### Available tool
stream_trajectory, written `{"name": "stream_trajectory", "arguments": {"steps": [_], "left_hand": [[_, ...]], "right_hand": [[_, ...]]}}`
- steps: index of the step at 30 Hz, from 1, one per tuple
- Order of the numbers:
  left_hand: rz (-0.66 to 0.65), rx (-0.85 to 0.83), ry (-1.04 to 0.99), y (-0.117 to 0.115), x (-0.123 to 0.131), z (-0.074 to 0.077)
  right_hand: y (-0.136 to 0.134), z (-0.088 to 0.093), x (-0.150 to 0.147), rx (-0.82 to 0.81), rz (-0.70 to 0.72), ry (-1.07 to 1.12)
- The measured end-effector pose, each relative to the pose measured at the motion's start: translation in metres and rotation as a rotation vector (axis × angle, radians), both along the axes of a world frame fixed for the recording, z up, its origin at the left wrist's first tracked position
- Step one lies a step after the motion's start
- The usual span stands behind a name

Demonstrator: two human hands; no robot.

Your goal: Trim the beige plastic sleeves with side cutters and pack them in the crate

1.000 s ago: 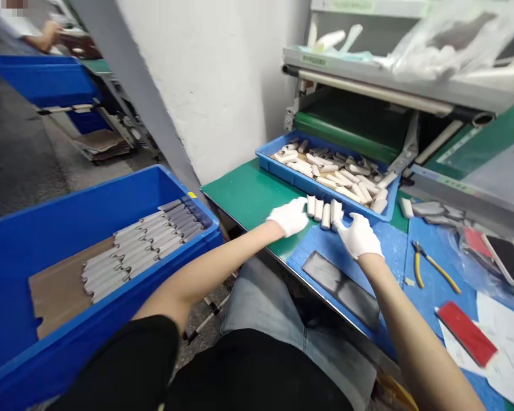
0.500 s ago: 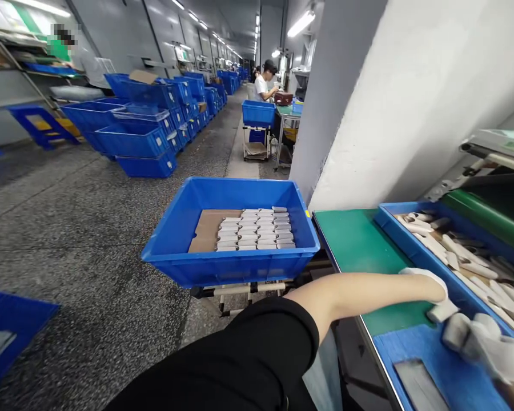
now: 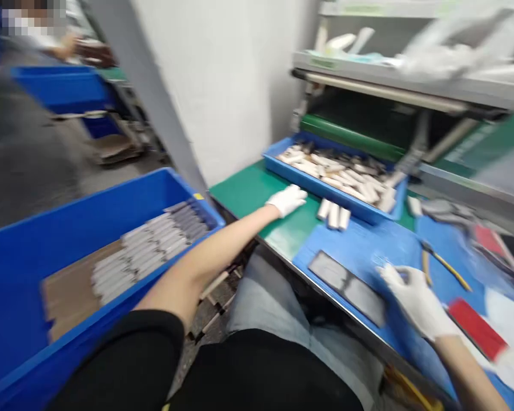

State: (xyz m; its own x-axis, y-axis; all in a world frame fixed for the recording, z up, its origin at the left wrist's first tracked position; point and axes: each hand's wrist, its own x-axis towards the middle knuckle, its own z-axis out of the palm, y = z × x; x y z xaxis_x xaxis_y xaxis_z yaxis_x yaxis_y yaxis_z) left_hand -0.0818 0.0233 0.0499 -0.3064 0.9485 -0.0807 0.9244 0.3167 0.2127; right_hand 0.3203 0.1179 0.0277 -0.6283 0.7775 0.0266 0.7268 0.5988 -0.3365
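Note:
My left hand (image 3: 286,201), in a white glove, lies on the green tabletop (image 3: 244,185) with fingers stretched out and nothing in it. Over the blue mat (image 3: 364,242) hovers my gloved right hand (image 3: 417,299), its fingers loosely curved and apart; motion blurs the fingertips, and I see no piece in them. Three short white tubular pieces (image 3: 333,216) sit side by side between my hands. A flat grey rectangular block (image 3: 346,285) is at the mat's near edge. Behind the pieces stands a blue tray (image 3: 338,196) filled with loose white and dark pieces (image 3: 346,174).
On my left is a large blue bin (image 3: 81,200) with rows of pale pieces (image 3: 149,245) on cardboard (image 3: 75,288). Yellow-handled pliers (image 3: 449,268) and a red pad (image 3: 477,328) lie at right. A shelf (image 3: 394,85) overhangs the back. Another person (image 3: 34,34) works beyond the pillar.
The view has swung right toward the bench. My hands, earlier close together around pieces near the tray, are now apart, and three pieces stand grouped by the tray.

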Motion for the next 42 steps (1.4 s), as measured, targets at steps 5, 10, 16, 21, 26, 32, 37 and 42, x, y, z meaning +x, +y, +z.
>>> {"name": "stream_trajectory", "arguments": {"steps": [5,10,16,21,26,32,37,42], "left_hand": [[-0.035,-0.035,0.082,0.001,-0.014,-0.022],[-0.261,-0.144,0.157,-0.019,0.026,-0.015],[-0.755,-0.145,0.291,-0.008,0.114,0.005],[-0.824,-0.261,0.302,0.004,0.128,0.015],[-0.920,-0.296,0.402,0.002,0.135,0.021],[-0.869,-0.302,0.398,-0.006,0.143,0.020],[-0.850,-0.332,0.398,-0.015,0.142,0.020],[-0.856,-0.367,0.416,-0.017,0.138,0.023]], "right_hand": [[-0.037,-0.004,0.028,-0.181,-0.109,-0.259],[-0.051,0.011,0.035,-0.101,-0.053,-0.380],[-0.050,0.039,-0.018,0.016,0.244,-0.515],[-0.044,0.049,-0.026,0.008,0.244,-0.635],[-0.050,0.053,-0.025,-0.017,0.254,-0.602],[-0.060,0.056,-0.031,-0.033,0.259,-0.592],[-0.064,0.057,-0.029,-0.054,0.231,-0.631],[-0.060,0.060,-0.028,-0.069,0.244,-0.634]]}}
